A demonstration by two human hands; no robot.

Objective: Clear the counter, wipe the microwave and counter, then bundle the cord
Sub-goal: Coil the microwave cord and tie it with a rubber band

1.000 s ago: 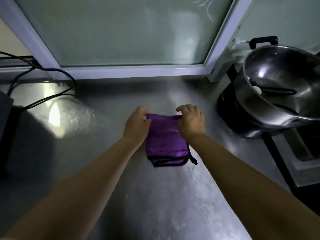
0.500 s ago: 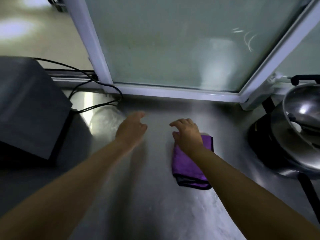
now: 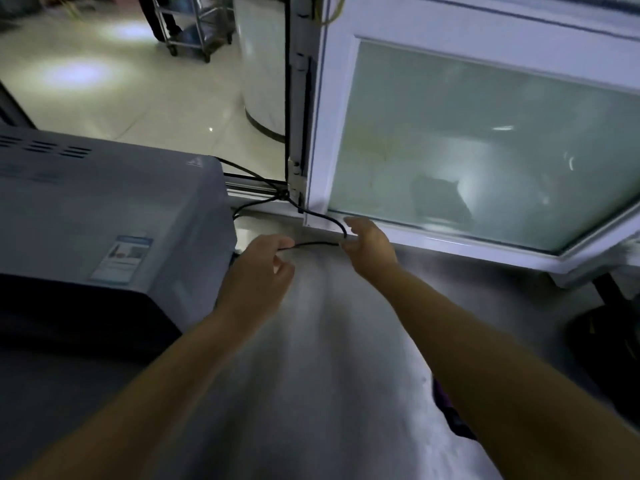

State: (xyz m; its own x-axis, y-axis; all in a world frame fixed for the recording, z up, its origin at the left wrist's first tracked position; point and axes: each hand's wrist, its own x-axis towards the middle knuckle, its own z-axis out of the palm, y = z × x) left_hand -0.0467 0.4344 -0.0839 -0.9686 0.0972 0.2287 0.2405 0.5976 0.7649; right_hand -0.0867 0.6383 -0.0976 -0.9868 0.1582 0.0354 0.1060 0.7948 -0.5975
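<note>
The black cord [image 3: 317, 243] runs from behind the grey microwave [image 3: 104, 209] along the window sill, loops at the frame's foot and comes back left. My right hand [image 3: 372, 245] is at that loop with fingers straight; the loop lies between thumb and forefinger. The cord's returning stretch runs in between thumb and forefinger of my left hand [image 3: 258, 271], whose fingers are loosely curled; whether they pinch it is unclear. A corner of the purple cloth [image 3: 446, 407] shows on the steel counter [image 3: 311, 375] under my right forearm.
The white window frame [image 3: 450, 245] with frosted glass borders the counter at the back. A dark pot or stove [image 3: 616, 344] sits at the right edge. Left of the frame, an opening shows a tiled floor and a metal trolley [image 3: 194, 32].
Both hands left the purple cloth and reached up and left to the cord by the window frame. The view swung left, bringing the microwave in.
</note>
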